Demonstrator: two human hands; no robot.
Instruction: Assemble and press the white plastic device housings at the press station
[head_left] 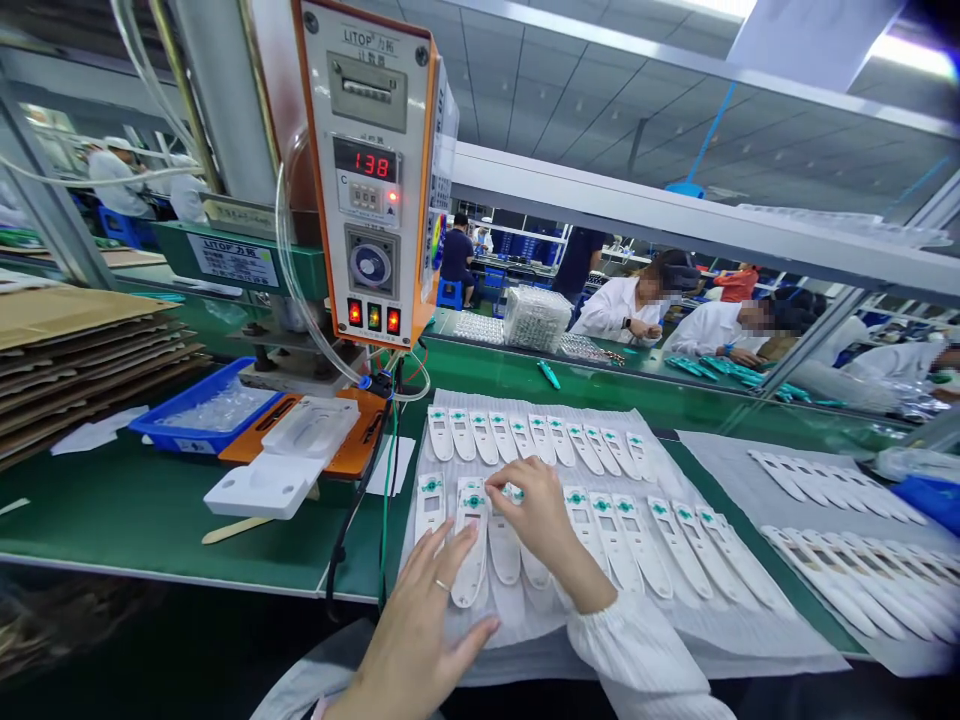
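Seemingly to steady it, the left hand (424, 625) lies open, fingers spread flat on a long white plastic shell (471, 550) near the worktop's (150, 510) front edge. The right hand (540, 515) bunches its fingertips at the green-buttoned head of the next shell (504, 548); whether they pinch anything cannot be told. Smooth, tapered shells lie in neat rows on a ribbed white sheet (675, 625), right of the orange-edged press (371, 170).

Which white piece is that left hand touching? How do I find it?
Find the orange machine with red numbers. Below it, white pieces lie in two rows on a white sheet. The piece is second from the left in the near row, the one beneath the left hand's fingers.
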